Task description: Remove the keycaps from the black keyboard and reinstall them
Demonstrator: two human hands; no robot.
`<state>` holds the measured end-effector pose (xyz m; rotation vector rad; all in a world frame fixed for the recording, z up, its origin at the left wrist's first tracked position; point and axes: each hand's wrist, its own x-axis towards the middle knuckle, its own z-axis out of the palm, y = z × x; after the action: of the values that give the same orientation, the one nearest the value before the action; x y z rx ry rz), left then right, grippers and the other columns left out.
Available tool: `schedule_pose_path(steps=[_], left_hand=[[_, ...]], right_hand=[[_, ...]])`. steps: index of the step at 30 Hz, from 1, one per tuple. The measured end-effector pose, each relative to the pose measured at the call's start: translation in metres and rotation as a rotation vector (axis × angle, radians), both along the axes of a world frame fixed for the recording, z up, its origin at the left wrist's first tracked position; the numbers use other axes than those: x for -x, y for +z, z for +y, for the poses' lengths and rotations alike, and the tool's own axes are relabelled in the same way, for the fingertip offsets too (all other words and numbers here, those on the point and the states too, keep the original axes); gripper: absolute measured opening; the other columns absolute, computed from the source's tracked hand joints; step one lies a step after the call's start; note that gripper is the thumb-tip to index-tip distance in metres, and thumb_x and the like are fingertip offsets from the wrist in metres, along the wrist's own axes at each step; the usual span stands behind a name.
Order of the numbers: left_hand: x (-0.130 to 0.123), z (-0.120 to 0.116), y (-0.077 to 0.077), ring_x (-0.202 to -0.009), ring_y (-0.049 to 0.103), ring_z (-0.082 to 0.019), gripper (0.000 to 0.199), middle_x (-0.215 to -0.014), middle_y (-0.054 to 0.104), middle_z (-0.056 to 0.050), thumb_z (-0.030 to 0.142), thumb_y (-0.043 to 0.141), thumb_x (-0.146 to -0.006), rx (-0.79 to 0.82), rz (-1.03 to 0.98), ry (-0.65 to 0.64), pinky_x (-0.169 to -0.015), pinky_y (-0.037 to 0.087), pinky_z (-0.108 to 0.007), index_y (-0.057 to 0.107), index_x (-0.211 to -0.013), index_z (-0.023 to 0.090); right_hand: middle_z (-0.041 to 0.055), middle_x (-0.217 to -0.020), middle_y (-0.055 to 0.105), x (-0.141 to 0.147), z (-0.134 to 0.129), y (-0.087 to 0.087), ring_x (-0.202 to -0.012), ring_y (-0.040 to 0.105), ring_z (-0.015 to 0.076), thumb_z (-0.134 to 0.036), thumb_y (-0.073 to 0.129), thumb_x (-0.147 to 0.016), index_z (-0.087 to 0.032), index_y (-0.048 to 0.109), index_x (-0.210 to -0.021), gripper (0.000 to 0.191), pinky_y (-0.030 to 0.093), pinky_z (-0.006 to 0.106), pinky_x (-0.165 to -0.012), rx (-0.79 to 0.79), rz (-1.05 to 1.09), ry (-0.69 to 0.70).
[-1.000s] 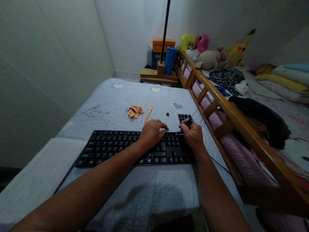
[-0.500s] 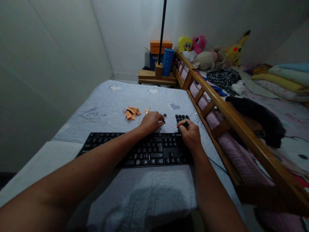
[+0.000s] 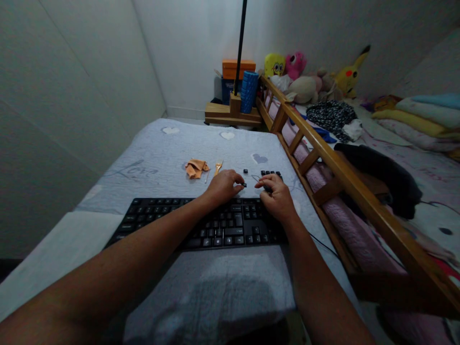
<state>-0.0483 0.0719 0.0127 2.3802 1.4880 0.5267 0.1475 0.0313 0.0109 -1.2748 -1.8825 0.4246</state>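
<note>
A small black keycap (image 3: 245, 185) is pinched between the thumb and fingers of my left hand (image 3: 225, 184), above the back edge of the black keyboard (image 3: 233, 231). My right hand (image 3: 275, 194) is closed around the dark handle of a wire keycap puller (image 3: 255, 178). Its thin wire end points left, toward the held keycap, with a small gap between them. One loose keycap (image 3: 245, 171) lies on the bedspread behind my left hand. Several more keycaps (image 3: 270, 173) sit in a group behind my right hand, which partly hides them. My left forearm covers part of the keyboard.
An orange cloth (image 3: 196, 168), a cotton swab (image 3: 206, 178) and a small brush (image 3: 218, 167) lie left of my hands on the bedspread (image 3: 172, 148). A wooden bed rail (image 3: 316, 139) runs along the right. The keyboard's cable (image 3: 325, 245) trails toward it.
My right hand has turned the keycap puller, so its wire end swings from the right round to the left, near my left hand. The left hand stays almost in place with its keycap.
</note>
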Motion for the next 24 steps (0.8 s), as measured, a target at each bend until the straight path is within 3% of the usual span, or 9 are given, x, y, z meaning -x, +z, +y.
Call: schedule_pose_path(steps=[4, 17, 21, 24], left_hand=[[0.002, -0.016, 0.003, -0.092, 0.065, -0.020, 0.015, -0.094, 0.072, -0.005, 0.022, 0.066, -0.085, -0.037, -0.119, -0.047, -0.088, 0.050, -0.034, 0.075, -0.097, 0.021], [0.002, -0.038, 0.001, -0.097, 0.061, -0.025, 0.014, -0.097, 0.071, -0.005, 0.024, 0.066, -0.087, -0.067, -0.068, -0.025, -0.088, 0.049, -0.038, 0.074, -0.098, 0.022], [0.004, -0.041, -0.003, -0.102, 0.061, -0.024, 0.021, -0.105, 0.070, -0.006, 0.025, 0.065, -0.088, -0.069, -0.064, 0.010, -0.092, 0.048, -0.038, 0.070, -0.108, 0.021], [0.005, -0.044, -0.004, -0.104, 0.060, -0.026, 0.027, -0.108, 0.069, -0.009, 0.027, 0.063, -0.089, -0.056, -0.020, 0.017, -0.092, 0.048, -0.040, 0.067, -0.114, 0.017]], right_hand=[[0.0055, -0.096, 0.062, 0.007, 0.005, 0.002, -0.093, 0.061, 0.0211, -0.018, 0.066, -0.078, -0.022, 0.072, -0.098, 0.021, 0.049, 0.036, -0.087, 0.095, -0.115, 0.064], [0.0048, -0.091, 0.066, 0.014, 0.005, 0.018, -0.088, 0.062, 0.0195, -0.014, 0.069, -0.080, -0.020, 0.071, -0.089, 0.011, 0.046, 0.032, -0.080, 0.139, -0.318, 0.182], [0.0048, -0.089, 0.066, 0.009, 0.022, 0.020, -0.086, 0.062, 0.0195, -0.013, 0.068, -0.080, -0.020, 0.073, -0.090, 0.013, 0.046, 0.031, -0.079, 0.118, -0.371, 0.168], [0.0053, -0.090, 0.065, 0.001, 0.048, 0.020, -0.085, 0.061, 0.0204, -0.016, 0.070, -0.080, -0.021, 0.075, -0.091, 0.013, 0.045, 0.032, -0.078, 0.105, -0.425, 0.054]])
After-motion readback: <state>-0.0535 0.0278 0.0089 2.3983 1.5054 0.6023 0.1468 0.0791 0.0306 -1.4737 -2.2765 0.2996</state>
